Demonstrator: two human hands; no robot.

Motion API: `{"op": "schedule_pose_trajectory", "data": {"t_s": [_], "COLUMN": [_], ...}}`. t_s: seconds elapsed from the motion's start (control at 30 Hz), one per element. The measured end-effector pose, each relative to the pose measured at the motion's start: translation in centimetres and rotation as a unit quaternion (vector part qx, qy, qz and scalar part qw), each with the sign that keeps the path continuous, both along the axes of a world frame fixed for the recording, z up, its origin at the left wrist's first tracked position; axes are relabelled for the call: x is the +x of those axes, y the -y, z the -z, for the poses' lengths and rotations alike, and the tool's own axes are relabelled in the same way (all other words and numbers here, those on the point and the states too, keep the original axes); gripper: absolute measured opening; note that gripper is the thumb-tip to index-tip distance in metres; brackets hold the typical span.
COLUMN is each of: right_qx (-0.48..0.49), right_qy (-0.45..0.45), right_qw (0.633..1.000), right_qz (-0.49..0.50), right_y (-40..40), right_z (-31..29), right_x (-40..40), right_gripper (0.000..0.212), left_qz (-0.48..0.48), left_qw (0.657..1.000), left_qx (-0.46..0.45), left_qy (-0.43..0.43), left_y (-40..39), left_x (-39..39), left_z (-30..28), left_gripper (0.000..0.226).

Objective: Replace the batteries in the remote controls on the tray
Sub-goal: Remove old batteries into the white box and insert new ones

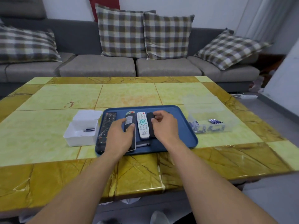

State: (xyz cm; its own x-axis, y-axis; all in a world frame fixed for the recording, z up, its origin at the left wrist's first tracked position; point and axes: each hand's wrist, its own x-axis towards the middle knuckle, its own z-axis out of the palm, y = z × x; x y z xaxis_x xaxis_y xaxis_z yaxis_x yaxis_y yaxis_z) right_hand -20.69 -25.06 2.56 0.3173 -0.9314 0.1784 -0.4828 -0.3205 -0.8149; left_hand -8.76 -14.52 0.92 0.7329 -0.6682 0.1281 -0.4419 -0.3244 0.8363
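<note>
Fingers (130,126) of our left hand (120,135) curl over the grey remote (130,118), thumb on its right edge, gripping it where it lies on the blue tray (186,125). Our right hand (163,125) hovers over the slim black remote (151,125) with its fingers bent and close together; we cannot tell whether they actually grip it. Between the two lies a white remote (142,125), and at the tray's left edge a long black remote (107,125). A loose battery (142,145) rests on the tray near its front rim, just below the white remote. The tray sits on the yellow-green tabletop (129,94). Just left of it stands a white box (80,131) holding one battery (88,130). To the right, a clear plastic container (210,123) holds several batteries (215,121). Behind the tabletop runs a grey sofa (100,65) with checked cushions (121,33).
</note>
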Motion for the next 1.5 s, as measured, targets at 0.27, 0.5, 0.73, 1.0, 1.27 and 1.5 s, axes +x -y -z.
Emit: {"op": "schedule_pose_trajectory", "data": {"t_s": [0.27,0.5,0.73,1.0,1.27,1.5], "right_qx": [-0.018,0.107,0.04,0.009,0.164,0.411], "right_qy": [-0.226,-0.45,-0.643,-0.573,-0.042,0.397], "right_qw": [0.964,0.886,0.765,0.819,0.981,0.818], "right_qz": [0.139,0.039,0.003,0.039,0.09,-0.069], "right_y": [11.0,14.6,14.7,15.3,16.9,8.5], "right_z": [-5.1,-3.6,-3.1,-1.9,-3.8,-6.0], "right_x": [-7.6,-8.7,-7.8,-8.9,-11.1,-7.5], "right_gripper": [0.026,0.027,0.026,0.043,0.028,0.02], "left_qz": [0.055,0.059,0.038,0.026,0.02,-0.011], "left_qw": [0.998,0.997,0.997,0.989,0.985,0.996], "left_qx": [-0.004,0.032,0.044,0.148,0.172,0.086], "left_qy": [0.044,0.036,0.046,-0.003,0.009,-0.008], "left_y": [4.3,5.4,5.4,5.0,4.0,3.7], "left_x": [-1.7,-1.6,0.3,1.9,2.3,1.1], "left_z": [-0.3,0.1,0.7,1.6,1.9,1.5], "left_gripper": [0.041,0.036,0.042,0.065,0.07,0.078]}}
